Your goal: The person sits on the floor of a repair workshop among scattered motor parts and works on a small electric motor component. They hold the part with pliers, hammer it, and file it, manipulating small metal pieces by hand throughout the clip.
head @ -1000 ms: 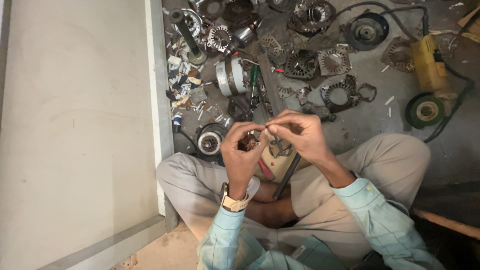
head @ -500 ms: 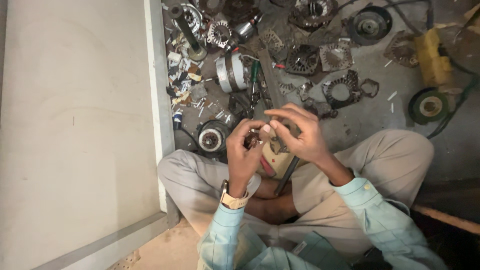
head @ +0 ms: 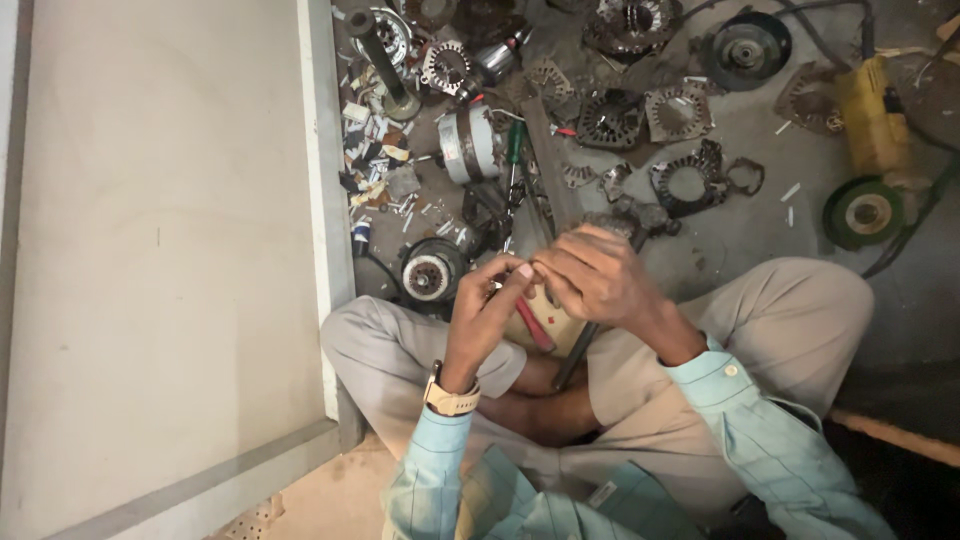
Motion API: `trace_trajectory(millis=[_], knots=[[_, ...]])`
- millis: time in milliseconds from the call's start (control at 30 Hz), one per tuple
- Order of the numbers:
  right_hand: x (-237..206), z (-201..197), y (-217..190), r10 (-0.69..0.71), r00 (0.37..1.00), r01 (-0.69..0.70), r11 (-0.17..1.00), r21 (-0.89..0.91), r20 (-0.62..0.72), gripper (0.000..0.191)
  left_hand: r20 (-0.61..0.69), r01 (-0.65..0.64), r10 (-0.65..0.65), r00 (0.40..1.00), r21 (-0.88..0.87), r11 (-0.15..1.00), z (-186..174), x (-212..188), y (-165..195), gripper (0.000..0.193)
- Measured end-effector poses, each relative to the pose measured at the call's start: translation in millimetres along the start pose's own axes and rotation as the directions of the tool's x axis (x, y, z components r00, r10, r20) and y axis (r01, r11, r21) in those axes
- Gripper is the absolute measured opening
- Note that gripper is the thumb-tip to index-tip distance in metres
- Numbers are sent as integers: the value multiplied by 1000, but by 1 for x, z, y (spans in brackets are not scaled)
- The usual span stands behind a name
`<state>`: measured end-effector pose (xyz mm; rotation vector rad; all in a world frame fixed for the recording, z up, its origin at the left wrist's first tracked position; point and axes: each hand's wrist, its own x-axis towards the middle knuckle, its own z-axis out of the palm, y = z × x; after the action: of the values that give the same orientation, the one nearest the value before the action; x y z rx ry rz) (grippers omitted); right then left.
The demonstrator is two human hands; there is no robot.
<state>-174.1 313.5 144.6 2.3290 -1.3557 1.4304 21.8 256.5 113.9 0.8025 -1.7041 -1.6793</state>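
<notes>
Sitting cross-legged on the floor, the person pinches a small part (head: 520,272) between both hands, left hand (head: 487,305) and right hand (head: 597,277) closed on it, mid-job, with stripped motor parts (head: 610,118) scattered at twelve o'clock.

Person sits cross-legged on floor (head: 760,240), both hands raised together over lap. Left hand (head: 485,315) touches right hand (head: 595,275) at fingertips; small part between them, too hidden to tell. Wall panel (head: 150,250) to person's left. Motor parts scattered on floor ahead: round rotor (head: 428,275) just beyond left hand, screwdriver (head: 514,160) farther ahead, angle grinder (head: 870,115) far right, grinding disc (head: 862,212) nearer, beside it.
</notes>
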Motion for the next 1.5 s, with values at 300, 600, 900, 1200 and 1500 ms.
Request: trace_trajectory(millis=[300, 600, 900, 1200, 1500], knots=[[-21, 22, 0, 254, 967, -254, 956, 148, 20, 5, 32, -352, 382, 924, 468, 811, 1, 0, 33, 16], [-23, 35, -2, 491, 859, -511, 808, 294, 144, 14, 67, -335, 381, 922, 631, 700, 0, 0, 54, 22], [-11, 13, -7, 29, 995, -30, 999, 18, 92, 34, 76, 88, -94, 993, 73, 993, -26, -1, 16, 16], [-41, 40, -5, 262, 955, -282, 946, 158, 138, 17, 121, -66, 31, 992, 298, 952, -26, -1, 25, 14], [-57, 61, 4, 497, 479, -692, -293, 659, 724, 35, 282, -379, 254, 925, 647, 661, -25, -8, 59, 26]])
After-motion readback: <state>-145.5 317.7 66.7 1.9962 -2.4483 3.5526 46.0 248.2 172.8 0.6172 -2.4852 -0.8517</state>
